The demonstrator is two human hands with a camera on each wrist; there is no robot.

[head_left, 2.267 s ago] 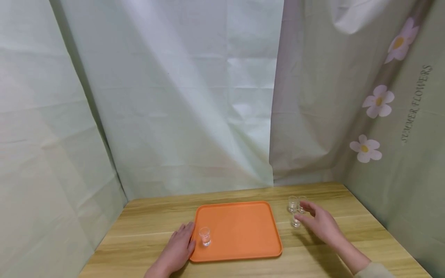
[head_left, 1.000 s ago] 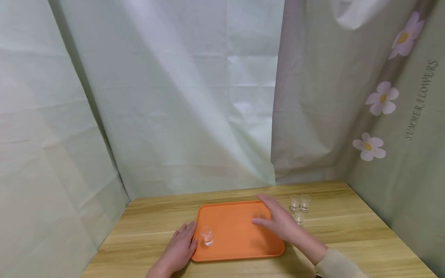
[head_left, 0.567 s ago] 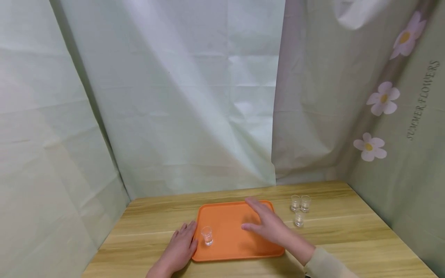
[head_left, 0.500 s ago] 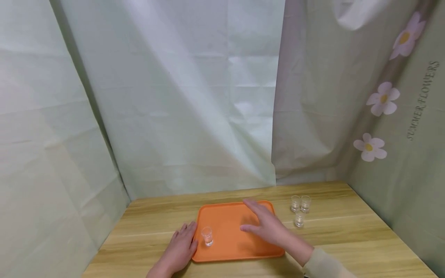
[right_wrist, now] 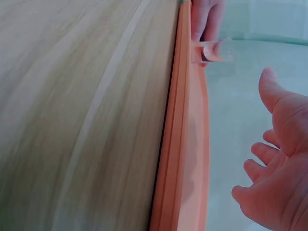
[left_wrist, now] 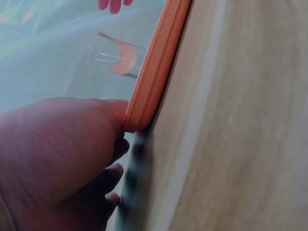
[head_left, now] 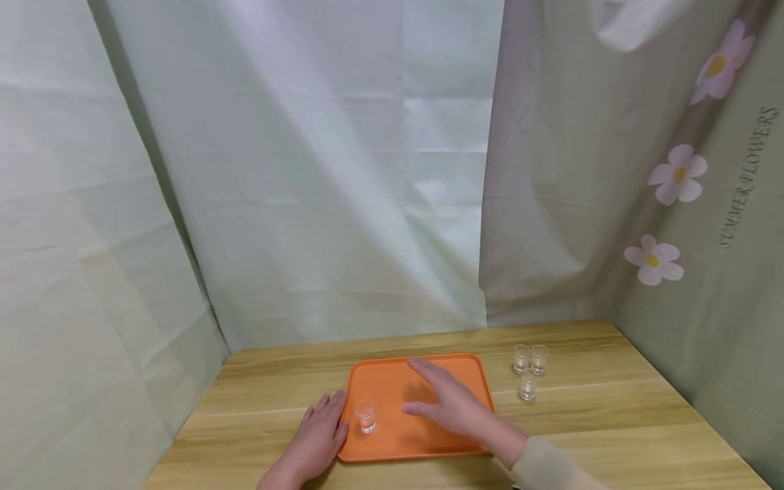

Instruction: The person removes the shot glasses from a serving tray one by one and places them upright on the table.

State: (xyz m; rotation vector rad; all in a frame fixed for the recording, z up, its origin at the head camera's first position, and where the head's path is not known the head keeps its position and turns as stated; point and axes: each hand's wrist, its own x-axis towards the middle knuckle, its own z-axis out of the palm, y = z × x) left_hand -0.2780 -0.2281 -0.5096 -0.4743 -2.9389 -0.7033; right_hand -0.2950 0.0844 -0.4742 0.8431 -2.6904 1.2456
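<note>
An orange tray (head_left: 422, 446) lies flat on the wooden table. One small clear shot glass (head_left: 365, 416) stands upright near its left end. My left hand (head_left: 315, 435) rests at the tray's left edge with fingers extended; in the left wrist view the thumb (left_wrist: 118, 113) meets the rim. Over the tray's middle hovers my right hand (head_left: 450, 405), thumb and fingers spread, holding nothing. The right wrist view shows the same hand (right_wrist: 284, 163) raised above the tray, with the glass (right_wrist: 214, 51) beyond it.
Three more clear shot glasses stand close together right of the tray: two at the back (head_left: 520, 358) and one in front (head_left: 528, 386). A pale curtain (head_left: 343, 204) closes off the table's back and sides, with printed flowers at right.
From beside the three glasses, my right hand has moved left over the tray, still drifting left with nothing in it. The left hand and all the glasses stay in place.
</note>
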